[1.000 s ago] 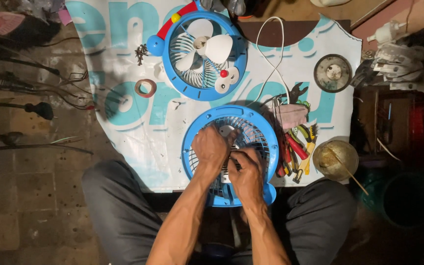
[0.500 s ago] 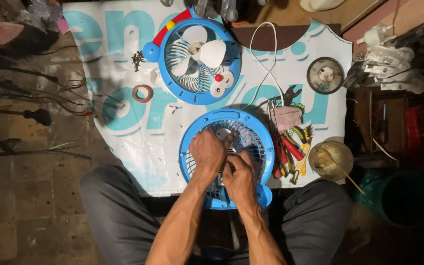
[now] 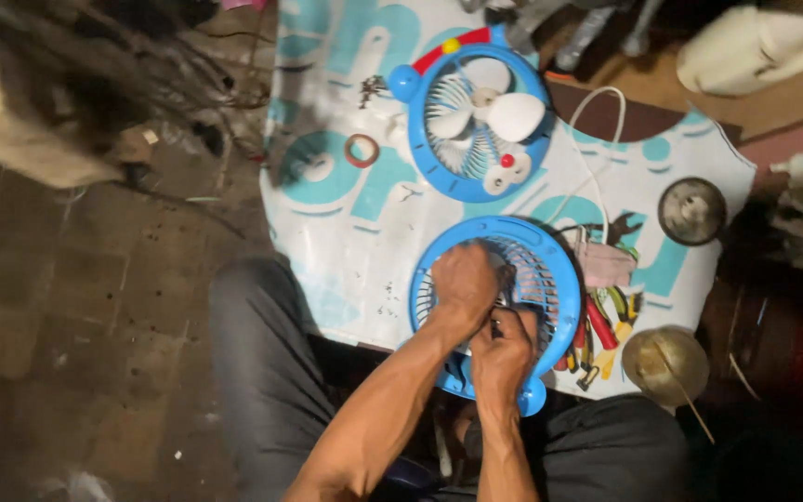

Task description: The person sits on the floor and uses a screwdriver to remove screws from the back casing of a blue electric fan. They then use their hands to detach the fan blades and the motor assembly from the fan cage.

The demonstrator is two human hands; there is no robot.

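Fingers of the left hand (image 3: pixel 462 279) were curled down onto the middle of the blue fan grille (image 3: pixel 550 270), knuckles up, pressing on its centre. Whether they pinched anything underneath — could not tell. Right hand (image 3: pixel 504 353) sat just below and touching the left, fingers closed around a small dark tool (image 3: pixel 497 323) whose tip met the grille hub; tool type too blurred to call. Both forearms came up from the bottom of the frame over the person's grey-trousered knees (image 3: pixel 262 372).

Grille lay flat at the near edge of a white printed sheet (image 3: pixel 355 242) with large teal lettering, spread on the floor, its round blue foot (image 3: pixel 532 400) hanging towards the person's lap. Other half of the fan — blue housing with white blades (image 3: pixel 485 121), a red and yellow trim on its rim — lay flat on the same sheet, well apart from the grille, farther from the person. White cable (image 3: pixel 597 139) looped beside it.

Just right of the grille: pinkish cloth (image 3: pixel 606 265) and a cluster of red- and yellow-handled hand tools (image 3: pixel 601 330). Small reddish ring (image 3: pixel 362 150) lay left of the housing. Round grey metal part (image 3: pixel 691 211) sat at the sheet's right edge, a brass-coloured bowl (image 3: pixel 666 365) near the sheet's corner. Dark tiled floor (image 3: pixel 67 307) to the left, with tangled wires at top left.
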